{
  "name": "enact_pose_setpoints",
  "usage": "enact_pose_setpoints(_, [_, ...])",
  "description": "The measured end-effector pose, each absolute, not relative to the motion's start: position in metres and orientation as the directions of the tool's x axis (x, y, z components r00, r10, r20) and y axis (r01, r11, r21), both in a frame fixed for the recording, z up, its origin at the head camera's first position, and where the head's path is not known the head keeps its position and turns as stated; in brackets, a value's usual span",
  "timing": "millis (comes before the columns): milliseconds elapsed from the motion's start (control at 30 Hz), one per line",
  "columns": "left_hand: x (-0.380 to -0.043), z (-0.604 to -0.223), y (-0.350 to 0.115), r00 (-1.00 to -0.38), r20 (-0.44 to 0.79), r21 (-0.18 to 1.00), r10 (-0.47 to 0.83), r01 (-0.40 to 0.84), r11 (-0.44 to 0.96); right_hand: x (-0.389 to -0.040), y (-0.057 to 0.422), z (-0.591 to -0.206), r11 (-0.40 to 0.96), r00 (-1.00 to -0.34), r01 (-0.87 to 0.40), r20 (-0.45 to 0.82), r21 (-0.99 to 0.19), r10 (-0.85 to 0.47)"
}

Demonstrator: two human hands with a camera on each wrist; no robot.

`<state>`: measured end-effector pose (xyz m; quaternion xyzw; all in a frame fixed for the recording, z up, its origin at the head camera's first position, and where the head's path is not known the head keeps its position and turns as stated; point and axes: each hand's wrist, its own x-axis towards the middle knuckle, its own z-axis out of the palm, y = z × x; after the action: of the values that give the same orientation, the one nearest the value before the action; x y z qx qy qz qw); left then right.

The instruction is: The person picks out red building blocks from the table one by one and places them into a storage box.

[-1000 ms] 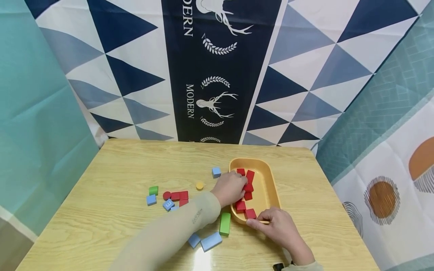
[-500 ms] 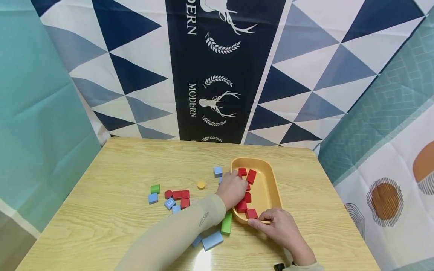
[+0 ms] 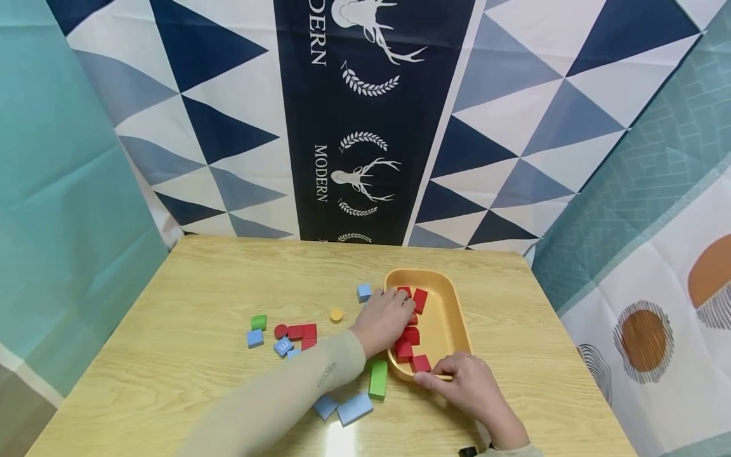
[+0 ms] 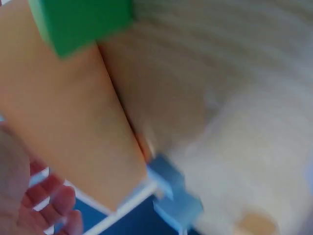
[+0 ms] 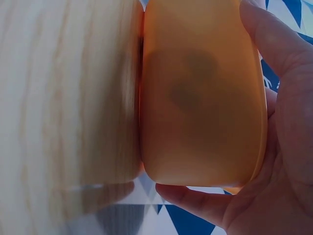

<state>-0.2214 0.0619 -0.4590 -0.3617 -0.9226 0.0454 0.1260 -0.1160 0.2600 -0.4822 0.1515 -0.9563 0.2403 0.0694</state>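
Note:
An orange plastic tray (image 3: 451, 317) stands on the right half of the table. Several red blocks (image 3: 419, 301) lie inside it, mostly along its left side. My left hand (image 3: 384, 320) reaches over the tray's left wall, fingertips above the red blocks and hiding part of them. In the left wrist view the fingers (image 4: 61, 198) hang loosely bent and apart, with no block showing among them. My right hand (image 3: 468, 381) grips the tray's near right corner, thumb along the near rim. The right wrist view shows this hand (image 5: 293, 103) around the tray's end wall (image 5: 200, 122).
Left of the tray lie red blocks (image 3: 302, 331), a red round piece (image 3: 281, 331), a green block (image 3: 259, 322), blue blocks (image 3: 255, 338) and a yellow disc (image 3: 336, 315). Nearer stand a long green block (image 3: 378, 379) and a long blue block (image 3: 355, 409).
My left hand shifts slightly over the tray's left side and its fingers spread a little. The right hand keeps its grip on the tray corner. The head view sways slightly.

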Motion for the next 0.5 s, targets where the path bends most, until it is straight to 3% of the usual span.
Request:
enact_pose_setpoints(133, [-0.223, -0.447, 0.016, -0.623, 0.222, -0.153, 0.75, 0.738, 0.658, -0.115, 0.258, -0.484, 0.837, -0.941, -0.332, 0.212, -0.435, -0.263])
enact_pose_setpoints(200, [-0.225, -0.442, -0.015, -0.621, 0.208, -0.102, 0.756, 0.755, 0.648, -0.116, 0.257, -0.484, 0.837, -0.942, -0.331, 0.204, -0.436, -0.267])
enact_pose_setpoints(367, [-0.224, -0.437, -0.092, -0.711, 0.09, -0.028, 0.697, 0.698, 0.716, -0.118, 0.257, -0.482, 0.848, -0.953, -0.301, 0.171, -0.436, -0.251])
enact_pose_setpoints(500, [-0.214, -0.441, -0.129, -0.755, -0.008, 0.004, 0.656, 0.656, 0.755, -0.117, 0.258, -0.482, 0.859, -0.964, -0.265, 0.136, -0.437, -0.228])
